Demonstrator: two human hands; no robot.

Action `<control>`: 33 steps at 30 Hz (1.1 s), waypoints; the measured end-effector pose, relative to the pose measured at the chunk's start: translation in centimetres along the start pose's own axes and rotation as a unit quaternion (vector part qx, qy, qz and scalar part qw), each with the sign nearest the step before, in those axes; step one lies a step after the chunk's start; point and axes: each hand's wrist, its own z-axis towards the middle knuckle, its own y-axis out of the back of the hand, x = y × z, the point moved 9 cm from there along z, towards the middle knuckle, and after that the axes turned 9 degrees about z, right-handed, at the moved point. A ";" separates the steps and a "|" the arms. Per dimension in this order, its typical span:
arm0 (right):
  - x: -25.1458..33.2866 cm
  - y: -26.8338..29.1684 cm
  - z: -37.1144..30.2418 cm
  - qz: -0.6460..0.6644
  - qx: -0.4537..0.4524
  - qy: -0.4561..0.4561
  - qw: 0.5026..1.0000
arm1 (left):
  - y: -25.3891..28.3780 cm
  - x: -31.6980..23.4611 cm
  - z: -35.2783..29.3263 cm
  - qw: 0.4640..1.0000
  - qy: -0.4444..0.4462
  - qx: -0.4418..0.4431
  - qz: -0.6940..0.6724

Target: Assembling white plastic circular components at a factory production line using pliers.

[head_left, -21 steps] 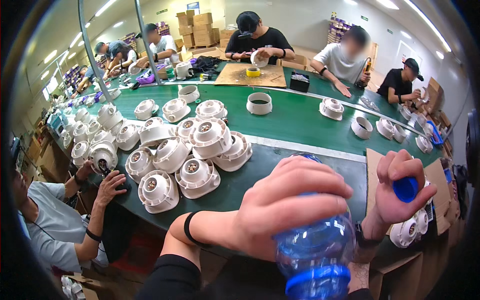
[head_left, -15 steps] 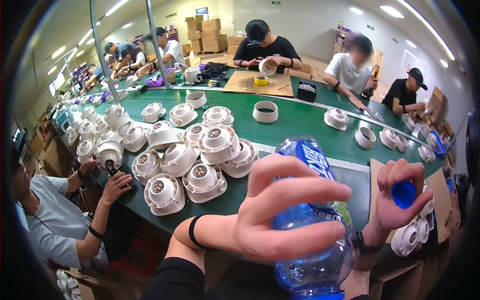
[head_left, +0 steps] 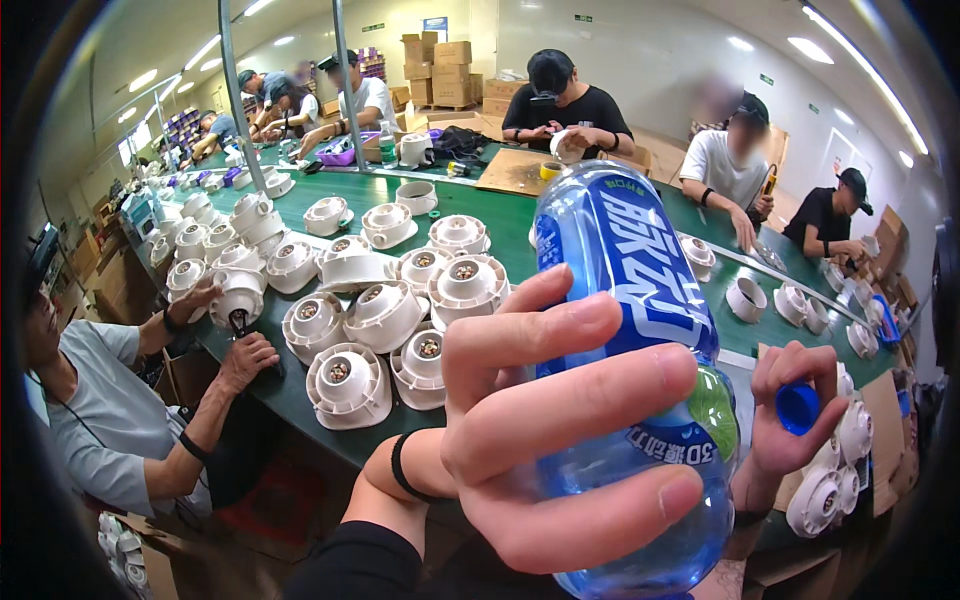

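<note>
Since the blue cap (head_left: pixel 797 408) sits curled in the fingers of our right hand (head_left: pixel 775 440), we'd call the uncapping part done. Our left hand (head_left: pixel 500 440) is grasping the blue bottle (head_left: pixel 630 270), fingers wrapped across its front, and we've got it up in the air, out past the near edge of the worktop (head_left: pixel 290 378). What's left, far as we can tell: the bottle isn't set down and the cap isn't on it. We can't see the mouth or how full it is, so no clue on that.

Meanwhile, none of the white housings (head_left: pixel 350 385) bunched along the worktop's near edge are in our hands. Over by its left end, a co-worker's hand (head_left: pixel 248 360) grips a dark tool (head_left: pixel 238 320) against one of them. More white parts (head_left: pixel 825 500) sit piled near the right end, just beyond our right hand.
</note>
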 end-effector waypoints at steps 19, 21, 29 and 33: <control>0.0 -0.4 -0.7 -0.052 -0.029 -0.051 0.997 | -3.7 -0.3 -0.8 0.954 0.081 0.233 -0.172; 0.5 0.0 -0.6 -0.055 -0.045 -0.048 0.996 | -4.8 -0.4 -1.5 0.938 0.101 0.263 -0.203; 2.1 -0.6 -0.8 -0.184 0.005 0.010 0.983 | -10.8 0.9 -7.5 0.803 0.216 0.499 -0.245; 1.4 -1.7 0.8 -0.209 0.132 0.023 0.969 | -12.5 1.2 -10.3 0.771 0.226 0.576 -0.150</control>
